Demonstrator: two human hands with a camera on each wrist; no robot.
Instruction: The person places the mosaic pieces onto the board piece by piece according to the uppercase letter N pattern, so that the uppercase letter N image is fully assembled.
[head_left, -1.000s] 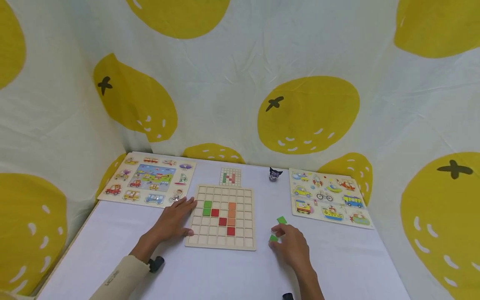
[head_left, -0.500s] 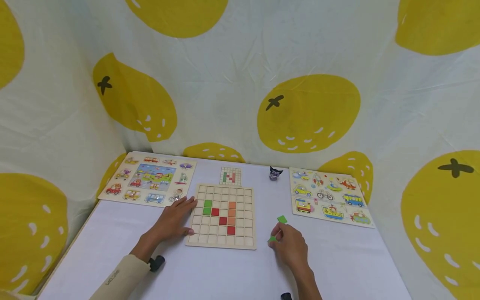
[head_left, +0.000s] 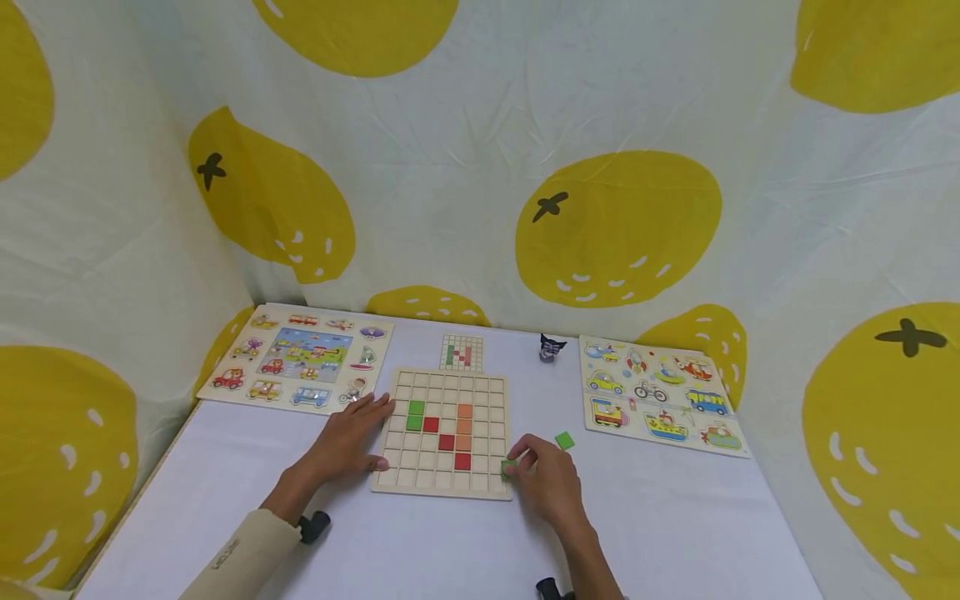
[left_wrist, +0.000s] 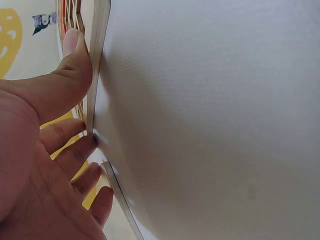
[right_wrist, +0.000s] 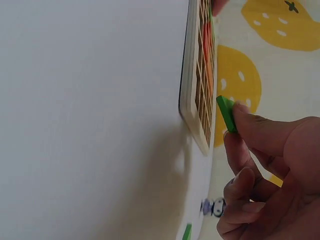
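A wooden grid board (head_left: 442,479) lies mid-table, with green, red and orange square tiles set in some of its cells. My left hand (head_left: 347,437) rests against the board's left edge, its thumb over the rim and fingers extended. At the board's right edge my right hand (head_left: 551,483) pinches a green tile (right_wrist: 226,113) between thumb and fingertip, raised above the board in the right wrist view. Another green tile (head_left: 565,440) lies on the table just beyond that hand. Behind the board is a small pattern card (head_left: 462,353) printed with a coloured grid.
A vehicle puzzle board (head_left: 294,358) lies at the back left. A second picture puzzle board (head_left: 660,396) is at the back right. Between card and right puzzle stands a small dark figurine (head_left: 551,347). A fruit-print curtain (head_left: 450,167) hangs behind and beside the table (head_left: 427,550).
My right hand has pinched the nearer green tile and carried it left from the table to the board's right edge. The left hand has stayed in place.
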